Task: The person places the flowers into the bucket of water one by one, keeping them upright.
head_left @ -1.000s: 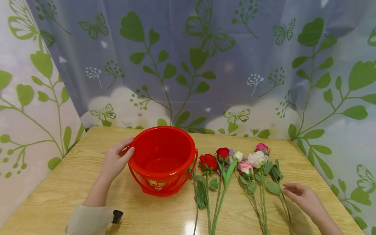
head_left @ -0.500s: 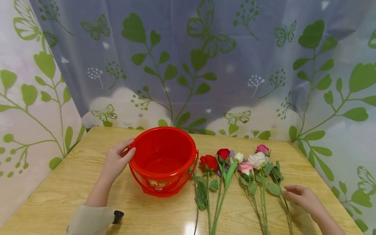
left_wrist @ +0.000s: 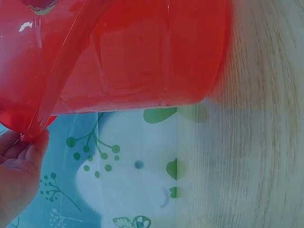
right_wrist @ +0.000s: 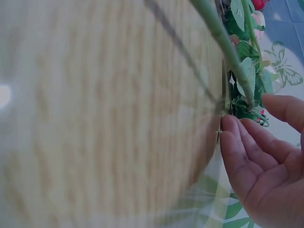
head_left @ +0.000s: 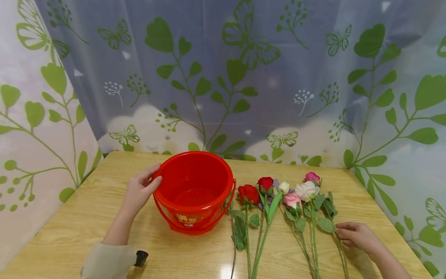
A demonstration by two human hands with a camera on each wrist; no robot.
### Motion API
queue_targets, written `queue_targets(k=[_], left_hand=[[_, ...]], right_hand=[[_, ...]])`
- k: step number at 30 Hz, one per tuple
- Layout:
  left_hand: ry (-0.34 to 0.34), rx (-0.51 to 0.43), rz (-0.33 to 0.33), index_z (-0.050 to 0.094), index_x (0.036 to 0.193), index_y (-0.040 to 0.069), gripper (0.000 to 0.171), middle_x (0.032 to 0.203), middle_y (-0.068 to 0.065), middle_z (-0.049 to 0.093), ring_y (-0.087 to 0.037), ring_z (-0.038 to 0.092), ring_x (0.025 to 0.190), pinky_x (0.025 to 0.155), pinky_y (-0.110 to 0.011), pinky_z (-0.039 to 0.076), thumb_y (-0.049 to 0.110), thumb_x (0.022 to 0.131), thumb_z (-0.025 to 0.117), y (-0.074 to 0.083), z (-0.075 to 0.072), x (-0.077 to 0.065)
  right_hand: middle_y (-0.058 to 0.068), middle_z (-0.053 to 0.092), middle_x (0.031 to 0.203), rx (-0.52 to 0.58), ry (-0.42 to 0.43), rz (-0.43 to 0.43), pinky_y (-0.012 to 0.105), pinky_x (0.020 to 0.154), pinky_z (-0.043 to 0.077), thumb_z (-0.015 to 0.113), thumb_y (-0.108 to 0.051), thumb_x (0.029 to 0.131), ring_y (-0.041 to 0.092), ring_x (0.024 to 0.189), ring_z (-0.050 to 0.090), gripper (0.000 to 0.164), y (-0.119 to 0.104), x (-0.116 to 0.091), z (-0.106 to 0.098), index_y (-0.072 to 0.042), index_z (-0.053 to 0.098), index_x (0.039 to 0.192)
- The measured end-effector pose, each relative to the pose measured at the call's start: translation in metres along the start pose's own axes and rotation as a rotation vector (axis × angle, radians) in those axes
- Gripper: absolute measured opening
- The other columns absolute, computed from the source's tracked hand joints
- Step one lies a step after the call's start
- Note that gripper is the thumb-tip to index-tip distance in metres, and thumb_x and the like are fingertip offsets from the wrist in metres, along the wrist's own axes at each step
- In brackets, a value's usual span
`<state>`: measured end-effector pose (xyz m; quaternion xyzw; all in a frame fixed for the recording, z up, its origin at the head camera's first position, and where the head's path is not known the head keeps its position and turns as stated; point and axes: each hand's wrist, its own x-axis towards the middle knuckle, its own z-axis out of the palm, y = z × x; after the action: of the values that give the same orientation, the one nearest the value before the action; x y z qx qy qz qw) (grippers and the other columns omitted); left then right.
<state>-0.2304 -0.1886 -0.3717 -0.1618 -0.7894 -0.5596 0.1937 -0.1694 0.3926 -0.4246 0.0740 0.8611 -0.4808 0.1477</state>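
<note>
The outer stem [head_left: 343, 259], slanting roughly 11 to 5 o'clock, lies at 9 o'clock by the nearer right hand [head_left: 359, 237], whose thumb and fingers are parted, gripping nothing; the left hand [head_left: 136, 193] pinches the bucket [head_left: 191, 172].

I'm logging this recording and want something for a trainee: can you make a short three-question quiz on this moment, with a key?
1. Fill in: In the head view, the long-stemmed red, pink and white flowers lie to the ____ of the round, glossy red plastic bucket on the light wood-grain table.

2. Choose: The left hand is
A) around a flower stem
B) at the bucket's rim
C) flat on the table

3. True or false, of the right hand: it is closer to the bucket than to the flowers.

Key:
1. right
2. B
3. False; its fingertips are beside the rightmost flower stem.
</note>
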Motion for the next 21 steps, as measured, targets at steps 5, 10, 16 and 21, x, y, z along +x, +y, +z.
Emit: queue_targets(k=[5, 10, 16, 21], left_hand=[[-0.008, 0.002, 0.000, 0.050, 0.119, -0.010, 0.038, 0.122, -0.021, 0.049, -0.032, 0.046, 0.110, 0.077, -0.013, 0.043, 0.004, 0.085, 0.057, -0.0004, 0.0000, 0.0002], [-0.008, -0.009, 0.004, 0.050, 0.120, -0.010, 0.037, 0.122, -0.021, 0.049, -0.032, 0.046, 0.109, 0.077, -0.013, 0.043, 0.003, 0.085, 0.057, -0.0001, 0.0001, -0.0005], [-0.003, -0.016, 0.001, 0.050, 0.120, -0.009, 0.037, 0.122, -0.021, 0.049, -0.030, 0.047, 0.109, 0.077, -0.014, 0.043, 0.004, 0.085, 0.057, -0.0001, 0.0003, -0.0007], [0.005, -0.012, 0.000, 0.050, 0.119, -0.010, 0.037, 0.121, -0.022, 0.049, -0.028, 0.047, 0.109, 0.077, -0.013, 0.043, 0.002, 0.085, 0.056, 0.0009, 0.0007, -0.0005]], right_hand=[[0.012, 0.061, 0.095, 0.023, -0.009, 0.002, 0.031, 0.069, 0.052, 0.052, -0.013, 0.088, 0.014, 0.080, 0.060, 0.045, 0.0009, 0.0012, 0.0002, 0.023, 0.042, 0.113], [0.013, 0.063, 0.091, 0.024, -0.018, -0.014, 0.031, 0.068, 0.052, 0.051, -0.010, 0.088, 0.016, 0.079, 0.060, 0.044, -0.0016, 0.0014, 0.0028, 0.025, 0.040, 0.112], [0.010, 0.064, 0.086, 0.065, -0.060, -0.033, 0.030, 0.066, 0.052, 0.050, -0.008, 0.088, 0.015, 0.075, 0.061, 0.042, -0.0044, 0.0007, 0.0028, 0.027, 0.041, 0.110], [0.005, 0.064, 0.081, 0.128, -0.071, -0.020, 0.028, 0.065, 0.052, 0.050, -0.010, 0.088, 0.012, 0.074, 0.061, 0.034, -0.0030, 0.0019, 0.0026, 0.020, 0.051, 0.103]])
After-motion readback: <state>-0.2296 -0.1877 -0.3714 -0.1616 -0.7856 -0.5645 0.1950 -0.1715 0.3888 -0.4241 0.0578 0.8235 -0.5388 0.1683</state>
